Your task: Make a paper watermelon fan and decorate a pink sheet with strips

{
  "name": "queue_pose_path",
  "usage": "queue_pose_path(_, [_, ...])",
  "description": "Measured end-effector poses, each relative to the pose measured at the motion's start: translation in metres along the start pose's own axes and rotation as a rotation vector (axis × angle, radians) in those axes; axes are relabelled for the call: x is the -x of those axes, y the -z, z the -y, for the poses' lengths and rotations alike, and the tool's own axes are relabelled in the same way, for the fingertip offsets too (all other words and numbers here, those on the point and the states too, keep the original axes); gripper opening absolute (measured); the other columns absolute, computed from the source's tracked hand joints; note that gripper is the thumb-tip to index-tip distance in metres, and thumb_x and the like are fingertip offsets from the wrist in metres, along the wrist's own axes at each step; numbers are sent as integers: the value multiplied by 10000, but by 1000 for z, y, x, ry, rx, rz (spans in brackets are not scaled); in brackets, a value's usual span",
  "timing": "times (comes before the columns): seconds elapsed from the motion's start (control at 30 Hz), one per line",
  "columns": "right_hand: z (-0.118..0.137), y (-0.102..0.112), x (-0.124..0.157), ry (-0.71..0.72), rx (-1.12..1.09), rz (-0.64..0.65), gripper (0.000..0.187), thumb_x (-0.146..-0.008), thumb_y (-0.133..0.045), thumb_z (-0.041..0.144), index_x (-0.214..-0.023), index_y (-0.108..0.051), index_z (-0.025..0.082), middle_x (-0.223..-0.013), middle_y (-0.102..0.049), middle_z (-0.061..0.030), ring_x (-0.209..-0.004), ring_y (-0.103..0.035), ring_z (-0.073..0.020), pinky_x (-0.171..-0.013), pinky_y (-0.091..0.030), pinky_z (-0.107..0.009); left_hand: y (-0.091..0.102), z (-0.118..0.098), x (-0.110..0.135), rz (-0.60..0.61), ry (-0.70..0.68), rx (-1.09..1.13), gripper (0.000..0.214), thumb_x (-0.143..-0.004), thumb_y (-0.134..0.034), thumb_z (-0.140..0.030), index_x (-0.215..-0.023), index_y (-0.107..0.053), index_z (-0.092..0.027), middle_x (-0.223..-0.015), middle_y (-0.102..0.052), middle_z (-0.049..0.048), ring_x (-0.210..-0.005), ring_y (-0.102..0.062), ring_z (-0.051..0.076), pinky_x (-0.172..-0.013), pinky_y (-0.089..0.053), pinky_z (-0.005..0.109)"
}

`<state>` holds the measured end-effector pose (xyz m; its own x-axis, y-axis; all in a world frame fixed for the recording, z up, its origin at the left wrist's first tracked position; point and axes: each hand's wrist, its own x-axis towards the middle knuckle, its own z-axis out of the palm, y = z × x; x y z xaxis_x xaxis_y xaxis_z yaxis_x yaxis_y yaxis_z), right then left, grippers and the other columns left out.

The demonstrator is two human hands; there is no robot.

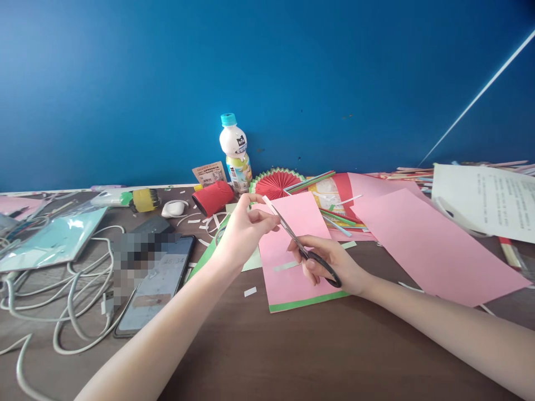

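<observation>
My left hand [242, 231] is raised over the table, thumb and fingers pinched on a short narrow white strip [266, 203] that looks like paper or tape. My right hand [334, 262] grips black-handled scissors [324, 268], fingers in the loops. Their blades point up and left, close to the strip; whether they touch it I cannot tell. Below the hands lies a pink paper sheet [288, 289] with a green edge [301, 302] along its near side. A pale strip [288, 267] rests across the pink sheet. One small white scrap [250, 292] lies just left of it.
Behind stand a drink bottle [234, 153] and a red pleated paper fan [279, 185], with a red roll [213, 198] nearby. A phone [156, 289] and white cables [73, 289] lie left. More pink paper [434, 245] and a printed sheet [485, 200] are at right.
</observation>
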<state>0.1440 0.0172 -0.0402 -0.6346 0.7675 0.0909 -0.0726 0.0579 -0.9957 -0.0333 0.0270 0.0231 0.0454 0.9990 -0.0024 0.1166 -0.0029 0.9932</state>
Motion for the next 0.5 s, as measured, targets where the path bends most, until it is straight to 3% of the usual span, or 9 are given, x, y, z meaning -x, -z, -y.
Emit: queue_pose_path(0.5, [-1,1,0,21,-4,-15,434,-759,-562,528,-986,-498,164,-768,-407,18,-459,-442,-32,-408,-416,-205,-3,-2,3,-37,-3,-37,276,-682,-615,-178,-885,-432,-219,-571,-601,-66,-641,-597,128,-719,-403,279])
